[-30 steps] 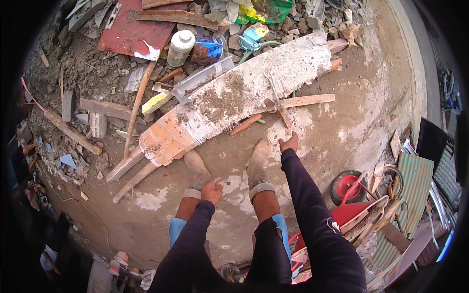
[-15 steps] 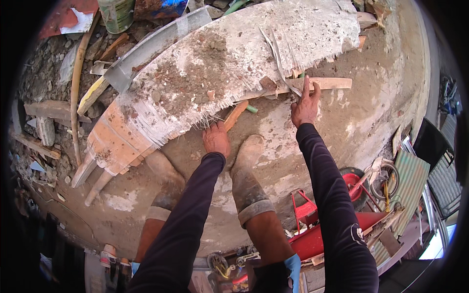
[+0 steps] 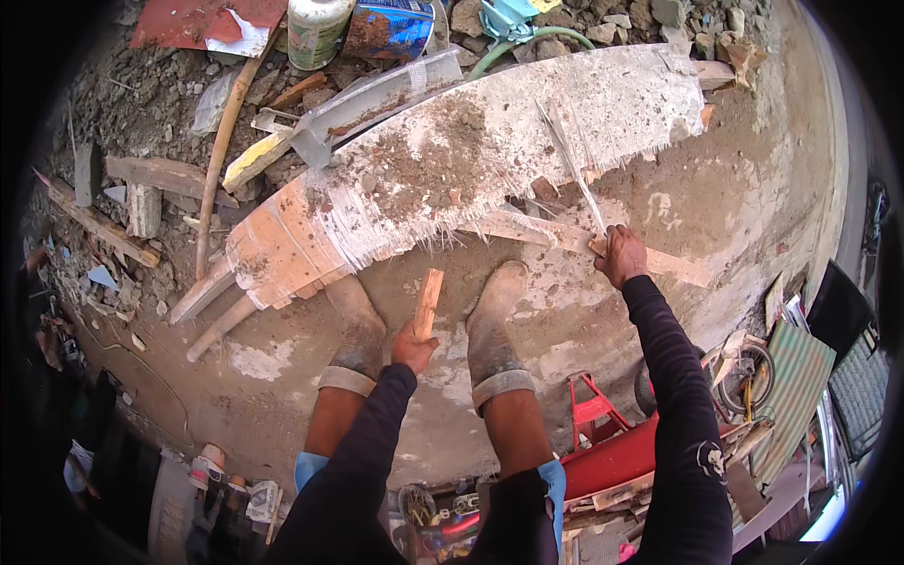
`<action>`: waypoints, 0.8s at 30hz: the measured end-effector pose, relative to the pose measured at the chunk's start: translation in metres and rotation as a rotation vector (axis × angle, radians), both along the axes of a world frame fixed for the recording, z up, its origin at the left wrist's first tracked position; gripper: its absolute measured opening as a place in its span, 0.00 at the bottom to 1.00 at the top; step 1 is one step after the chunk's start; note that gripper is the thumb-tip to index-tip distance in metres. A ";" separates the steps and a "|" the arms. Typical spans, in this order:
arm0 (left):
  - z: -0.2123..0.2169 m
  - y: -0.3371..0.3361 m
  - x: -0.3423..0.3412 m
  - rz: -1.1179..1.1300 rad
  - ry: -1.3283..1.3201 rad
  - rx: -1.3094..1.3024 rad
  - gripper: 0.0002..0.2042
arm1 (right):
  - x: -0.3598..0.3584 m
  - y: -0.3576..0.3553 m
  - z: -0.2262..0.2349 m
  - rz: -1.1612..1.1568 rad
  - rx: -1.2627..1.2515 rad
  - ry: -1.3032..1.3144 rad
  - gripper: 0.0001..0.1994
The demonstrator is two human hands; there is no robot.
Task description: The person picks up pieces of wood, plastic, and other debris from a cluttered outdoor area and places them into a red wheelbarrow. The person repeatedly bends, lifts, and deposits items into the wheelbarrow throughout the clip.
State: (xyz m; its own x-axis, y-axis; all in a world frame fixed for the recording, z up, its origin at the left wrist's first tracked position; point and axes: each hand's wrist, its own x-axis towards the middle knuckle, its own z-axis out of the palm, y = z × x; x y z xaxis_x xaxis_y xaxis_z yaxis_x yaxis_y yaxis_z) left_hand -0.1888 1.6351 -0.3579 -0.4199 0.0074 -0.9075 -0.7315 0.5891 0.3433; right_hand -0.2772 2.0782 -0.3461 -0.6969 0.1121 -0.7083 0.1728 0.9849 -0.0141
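My left hand (image 3: 414,348), low between my legs, is closed around a short wooden piece (image 3: 428,303) that points up and away from me. Farther right, my right hand (image 3: 623,257) is closed at a long wooden slat (image 3: 676,267), its fingertips partly hidden under the palm. A thin splintered strip (image 3: 572,160) runs from the broken board down to these fingers. The large whitish board (image 3: 405,179), frayed along its near edge and strewn with dirt, lies in front of me over bare wooden strips at its left end.
Rubble with wooden poles (image 3: 221,160), a grey metal channel (image 3: 377,105) and cans (image 3: 320,33) lies beyond the board. A red wheelbarrow (image 3: 612,461) stands at lower right, near a corrugated sheet (image 3: 796,386). My boots (image 3: 496,301) stand on dirty concrete.
My left hand has drawn the short wooden piece out from beside the board toward me. My right hand has moved nearer and right, with the slat shifted toward me and its fingers now curled.
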 end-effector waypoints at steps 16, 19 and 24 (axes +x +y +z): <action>0.280 -0.098 -0.117 -0.402 -0.122 -0.099 0.17 | 0.097 -0.123 0.372 -0.388 0.131 -0.398 0.25; 0.312 -0.105 -0.143 -0.512 -0.007 -0.121 0.17 | 0.174 -0.146 0.411 -0.414 0.128 -0.352 0.18; 0.314 -0.162 -0.149 -0.684 0.193 -0.181 0.17 | 0.270 -0.185 0.452 -0.585 0.121 -0.235 0.18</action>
